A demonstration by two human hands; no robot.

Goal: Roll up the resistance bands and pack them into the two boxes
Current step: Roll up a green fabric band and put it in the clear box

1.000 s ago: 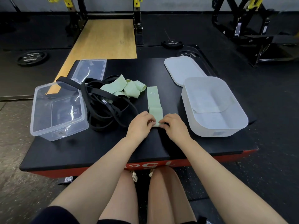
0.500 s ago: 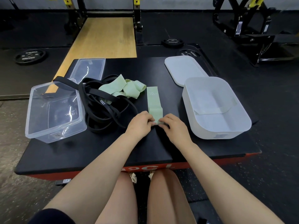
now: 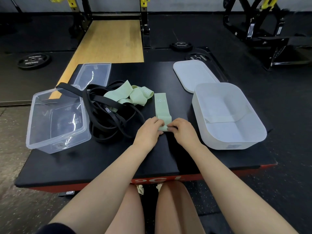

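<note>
Hands rolling a green band on the black platform.

Left hand [image 3: 148, 130] and right hand [image 3: 183, 131] pinch the near end of the flat green band [image 3: 161, 107] (marked 30 LB); clear box [image 3: 57, 115] lies left of the grip, white box [image 3: 228, 115] right, tangled bands [image 3: 114, 105] beyond-left.

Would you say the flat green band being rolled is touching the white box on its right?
Apart. The head view shows a bare strip of black table top between the flat green band and the white box.
</note>
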